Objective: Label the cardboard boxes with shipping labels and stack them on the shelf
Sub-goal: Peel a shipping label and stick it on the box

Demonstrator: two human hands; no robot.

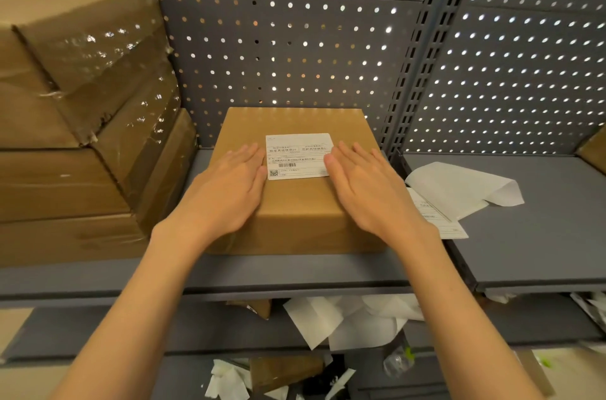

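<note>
On the grey shelf (295,278), beside a stack of taped boxes (82,124), we see a cardboard box (295,212) bearing a shipping label (298,155), our left hand (229,190) and right hand (367,190) pressing it flat, fingers straight, gripping nothing.

1. We saw a grey metal shelf (295,278) with a perforated back panel.
2. A labelled cardboard box (295,219) sat on it near the middle.
3. A stack of taped boxes (75,137) stood at its left end.
4. On the adjoining shelf board (541,245) to the right lay loose white backing paper (459,186) and a label sheet (439,219).
</note>
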